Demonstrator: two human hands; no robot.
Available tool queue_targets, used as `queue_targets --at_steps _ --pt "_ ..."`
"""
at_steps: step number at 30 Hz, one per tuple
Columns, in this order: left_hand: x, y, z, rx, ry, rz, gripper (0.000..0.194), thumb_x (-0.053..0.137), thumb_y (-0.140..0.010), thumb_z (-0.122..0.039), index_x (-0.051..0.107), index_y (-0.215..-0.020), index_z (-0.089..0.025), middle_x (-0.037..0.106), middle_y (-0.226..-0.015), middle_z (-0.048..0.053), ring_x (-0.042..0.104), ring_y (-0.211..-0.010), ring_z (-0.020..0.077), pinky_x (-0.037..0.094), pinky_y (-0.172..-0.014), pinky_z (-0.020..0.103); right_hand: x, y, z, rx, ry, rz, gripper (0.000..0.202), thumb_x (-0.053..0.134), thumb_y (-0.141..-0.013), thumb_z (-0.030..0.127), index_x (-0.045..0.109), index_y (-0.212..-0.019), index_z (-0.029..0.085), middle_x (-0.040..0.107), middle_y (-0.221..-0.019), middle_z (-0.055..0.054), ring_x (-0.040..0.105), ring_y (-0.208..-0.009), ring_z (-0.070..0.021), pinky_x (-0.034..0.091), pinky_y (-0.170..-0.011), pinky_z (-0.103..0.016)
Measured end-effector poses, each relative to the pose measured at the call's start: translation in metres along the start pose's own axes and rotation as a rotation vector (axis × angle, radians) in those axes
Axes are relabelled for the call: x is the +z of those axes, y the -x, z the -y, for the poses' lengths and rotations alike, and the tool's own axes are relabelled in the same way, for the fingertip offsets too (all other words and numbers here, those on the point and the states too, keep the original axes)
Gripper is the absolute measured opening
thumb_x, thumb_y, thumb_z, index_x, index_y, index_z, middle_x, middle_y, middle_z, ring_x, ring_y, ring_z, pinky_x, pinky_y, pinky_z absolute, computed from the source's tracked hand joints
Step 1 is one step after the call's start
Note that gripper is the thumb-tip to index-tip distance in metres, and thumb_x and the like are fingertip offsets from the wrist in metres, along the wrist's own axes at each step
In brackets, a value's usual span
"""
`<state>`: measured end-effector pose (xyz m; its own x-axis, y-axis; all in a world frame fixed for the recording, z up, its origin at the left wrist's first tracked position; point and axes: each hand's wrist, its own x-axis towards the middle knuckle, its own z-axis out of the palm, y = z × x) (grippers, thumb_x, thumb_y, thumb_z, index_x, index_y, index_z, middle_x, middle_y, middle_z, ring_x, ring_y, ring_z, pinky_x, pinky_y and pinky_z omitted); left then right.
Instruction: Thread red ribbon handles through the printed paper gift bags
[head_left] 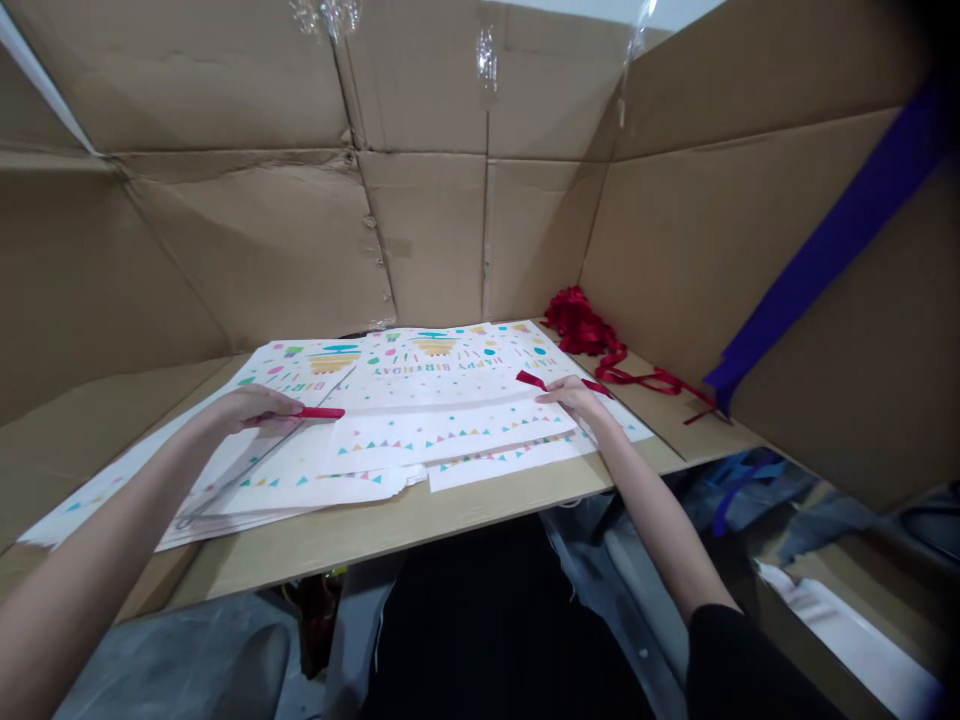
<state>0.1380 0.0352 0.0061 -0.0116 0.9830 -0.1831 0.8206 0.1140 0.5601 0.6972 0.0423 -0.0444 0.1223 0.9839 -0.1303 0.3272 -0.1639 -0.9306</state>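
Observation:
White printed paper sheets (457,400) lie overlapping, with pastel "Happy Birthday" lettering, cakes and bunting on them. Over the left part of the sheets, my left hand (259,405) is closed on a narrow red strip (324,413) whose end points right; its kind is not clear. A thin grey wire-like line (262,452) runs slantwise across the paper under that hand. At the right edge of the sheets, my right hand (574,394) pinches a short piece of red ribbon (531,380), which sticks out on both sides of the fingers.
A heap of red ribbon (577,322) lies at the back right, trailing along the right wall. Tall cardboard walls (420,230) enclose the cardboard work surface (360,535). A purple strap (817,250) hangs down the right wall. Below right is a cardboard box (862,570).

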Motion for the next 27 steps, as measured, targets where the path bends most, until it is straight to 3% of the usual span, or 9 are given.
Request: queue_targets --at_steps 3,7,12,16,23,27 --pt "0.016 -0.002 -0.036 -0.081 0.286 0.078 0.022 0.059 -0.075 -0.027 0.069 -0.086 -0.012 0.072 -0.084 0.007 0.065 -0.087 0.0212 0.054 -0.081 0.032 -0.036 -0.003 -0.011 -0.018 0.075 -0.169 0.036 0.082 -0.045 0.026 0.062 -0.071 0.013 0.056 -0.052 0.002 0.049 -0.048 -0.0103 0.034 -0.044 -0.021" --pt "0.051 -0.002 -0.085 -0.041 0.294 0.146 0.026 0.066 -0.066 -0.031 0.073 -0.086 -0.016 0.071 -0.091 0.010 0.063 -0.098 0.0263 0.054 -0.082 0.032 -0.092 -0.010 -0.031 -0.034 0.236 -0.365 0.037 0.081 -0.046 0.026 0.068 -0.077 0.012 0.065 -0.065 -0.003 0.058 -0.060 -0.0156 0.041 -0.053 -0.023" --pt "0.092 -0.013 -0.111 -0.025 0.342 0.262 0.016 0.069 -0.063 -0.026 0.072 -0.078 -0.020 0.071 -0.080 0.006 0.067 -0.088 0.0237 0.055 -0.082 0.033 -0.133 -0.021 -0.052 -0.043 0.474 -0.392 0.037 0.082 -0.046 0.033 0.070 -0.076 0.015 0.068 -0.070 -0.006 0.063 -0.070 -0.0203 0.045 -0.062 -0.026" --pt "0.106 -0.011 -0.117 -0.028 0.381 0.292 0.015 0.069 -0.063 -0.020 0.071 -0.078 -0.017 0.071 -0.084 0.008 0.067 -0.090 0.0226 0.054 -0.083 0.030 -0.139 -0.033 -0.062 -0.053 0.583 -0.386 0.037 0.081 -0.048 0.035 0.070 -0.078 0.016 0.070 -0.075 -0.007 0.064 -0.075 -0.0225 0.046 -0.065 -0.029" --pt "0.104 0.007 -0.123 -0.024 0.330 0.282 0.021 0.069 -0.063 -0.027 0.069 -0.080 -0.015 0.071 -0.077 0.007 0.067 -0.083 0.0210 0.054 -0.081 0.031 -0.127 -0.037 -0.058 -0.083 0.672 -0.368 0.033 0.080 -0.051 0.032 0.070 -0.078 0.015 0.069 -0.073 -0.006 0.064 -0.075 -0.0222 0.046 -0.067 -0.028" --pt "0.090 0.027 -0.113 0.175 0.058 0.247 0.045 0.068 -0.064 -0.046 0.070 -0.101 -0.019 0.069 -0.102 0.008 0.063 -0.097 0.0252 0.051 -0.085 0.035 -0.122 -0.031 -0.054 -0.089 0.736 -0.382 0.031 0.079 -0.055 0.030 0.070 -0.081 0.014 0.069 -0.080 -0.009 0.064 -0.081 -0.0237 0.047 -0.069 -0.029"
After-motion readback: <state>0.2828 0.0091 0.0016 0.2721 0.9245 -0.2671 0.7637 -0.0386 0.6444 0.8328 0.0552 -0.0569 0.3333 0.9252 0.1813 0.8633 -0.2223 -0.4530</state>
